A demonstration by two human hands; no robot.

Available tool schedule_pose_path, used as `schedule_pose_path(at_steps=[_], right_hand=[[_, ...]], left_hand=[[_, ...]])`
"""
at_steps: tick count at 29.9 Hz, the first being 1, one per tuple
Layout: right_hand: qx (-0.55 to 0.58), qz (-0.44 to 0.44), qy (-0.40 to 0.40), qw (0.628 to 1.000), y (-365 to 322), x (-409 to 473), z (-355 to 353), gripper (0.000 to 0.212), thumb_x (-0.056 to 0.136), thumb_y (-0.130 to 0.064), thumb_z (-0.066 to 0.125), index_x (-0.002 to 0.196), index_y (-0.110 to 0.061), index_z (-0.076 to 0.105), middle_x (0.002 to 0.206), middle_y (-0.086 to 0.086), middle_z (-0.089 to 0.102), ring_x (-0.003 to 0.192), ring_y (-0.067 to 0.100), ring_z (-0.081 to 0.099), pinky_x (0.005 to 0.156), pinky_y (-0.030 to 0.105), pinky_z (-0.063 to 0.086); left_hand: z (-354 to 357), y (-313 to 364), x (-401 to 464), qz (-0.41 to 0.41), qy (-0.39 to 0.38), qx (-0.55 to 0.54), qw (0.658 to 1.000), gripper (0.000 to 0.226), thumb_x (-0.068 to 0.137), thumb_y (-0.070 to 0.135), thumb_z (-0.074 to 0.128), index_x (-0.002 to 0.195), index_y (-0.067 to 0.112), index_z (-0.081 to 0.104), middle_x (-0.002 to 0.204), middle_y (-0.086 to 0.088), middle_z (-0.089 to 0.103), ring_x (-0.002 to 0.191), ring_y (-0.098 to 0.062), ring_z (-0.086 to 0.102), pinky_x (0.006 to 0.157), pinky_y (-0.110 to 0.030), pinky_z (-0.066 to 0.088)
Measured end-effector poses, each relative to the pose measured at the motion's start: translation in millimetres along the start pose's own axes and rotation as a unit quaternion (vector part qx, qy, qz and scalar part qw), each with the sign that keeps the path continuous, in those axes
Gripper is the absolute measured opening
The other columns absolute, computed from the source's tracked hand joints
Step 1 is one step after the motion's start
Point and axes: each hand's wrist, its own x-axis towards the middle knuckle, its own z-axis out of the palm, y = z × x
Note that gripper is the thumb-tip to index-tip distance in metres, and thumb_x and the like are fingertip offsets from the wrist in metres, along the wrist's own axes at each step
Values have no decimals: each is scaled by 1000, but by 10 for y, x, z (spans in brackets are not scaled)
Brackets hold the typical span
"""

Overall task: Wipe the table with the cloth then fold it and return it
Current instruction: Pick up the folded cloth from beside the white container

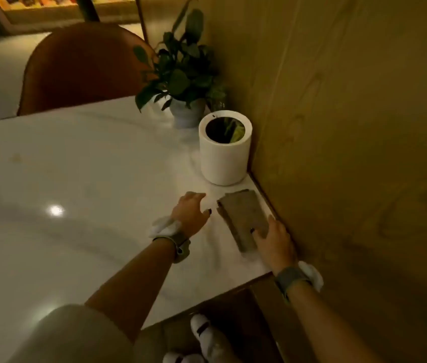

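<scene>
Where the white surface [89,179] meets the wooden wall [351,127] on the right, a folded grey-brown cloth [243,216] is seen lying flat, close to the near right corner and just beside the wall. The right hand [275,242] is laid on the near end of the cloth, its fingers [259,235] stretched out and pressed flat on the fabric rather than curled round it; nothing is gripped. The left hand [191,210] is held just left of the cloth, apart from it, with fingers loosely spread and bent downward toward the surface, and nothing is held in it. A band is worn on each wrist. Farther along the wall, a white cylinder [224,150] with a dark opening is stood just beyond the cloth, and a potted plant [183,74] is placed behind it at the far edge. A brown chair [81,66] is set at the far side. A bright spot of light is reflected on the surface at the left.
</scene>
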Motion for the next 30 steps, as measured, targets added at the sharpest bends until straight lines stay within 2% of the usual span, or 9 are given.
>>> schedule_pose_path(at_steps=[6, 12, 15, 18, 20, 24, 28, 30], right_hand=[[-18, 88, 16, 996, 83, 113, 159, 65, 90, -43, 55, 140, -9, 33, 137, 18, 37, 122, 36, 42, 103, 43, 35], [86, 137, 17, 987, 102, 279, 147, 64, 80, -38, 69, 128, -7, 41, 128, 19, 44, 112, 39, 50, 94, 45, 44], [131, 141, 8, 981, 82, 336, 132, 58, 74, -39, 73, 115, -6, 52, 120, 16, 54, 105, 38, 56, 90, 48, 49], [122, 150, -20, 981, 47, 359, 96, 53, 72, -43, 70, 111, -7, 59, 115, 15, 59, 101, 37, 59, 90, 47, 50], [113, 150, -33, 982, 37, 369, 64, 49, 77, -38, 68, 112, -6, 57, 116, 16, 53, 102, 38, 56, 91, 46, 48], [110, 120, -32, 986, -22, 395, 39, 42, 80, -30, 67, 110, -4, 55, 117, 17, 46, 97, 38, 55, 89, 47, 47], [170, 71, -41, 982, -211, 458, 39, 23, 80, -16, 65, 96, -8, 50, 110, 21, 59, 94, 37, 58, 76, 43, 49], [174, 37, -59, 982, -428, 469, 65, 22, 81, -15, 64, 96, -10, 48, 109, 21, 62, 96, 37, 59, 69, 38, 45]], left_hand=[[212, 347, 337, 6, -56, -14, 998, 50, 92, 26, 52, 137, 8, 41, 143, -16, 42, 130, -32, 41, 110, -42, 36], [448, 547, 650, 12, -104, 29, 994, 64, 89, 38, 55, 141, 9, 31, 146, -15, 36, 132, -33, 37, 109, -46, 37], [491, 579, 751, 2, -106, 55, 993, 62, 84, 40, 60, 135, 12, 41, 137, -17, 44, 125, -35, 43, 105, -46, 40], [491, 572, 816, -22, -128, 8, 991, 55, 79, 39, 66, 121, 7, 52, 124, -17, 57, 112, -33, 55, 95, -42, 49], [472, 577, 813, -27, -138, -25, 990, 51, 78, 35, 68, 117, 4, 55, 121, -18, 61, 108, -32, 58, 90, -37, 51], [375, 565, 803, -43, -120, -46, 991, 49, 80, 26, 68, 119, 1, 54, 124, -20, 58, 113, -33, 56, 93, -37, 48], [98, 416, 720, -93, -107, -95, 985, 69, 63, 35, 70, 119, 0, 51, 125, -22, 56, 115, -35, 54, 96, -40, 48], [-82, 204, 656, -118, -76, -127, 982, 63, 69, 30, 73, 119, -2, 49, 125, -23, 56, 115, -35, 53, 95, -40, 46]])
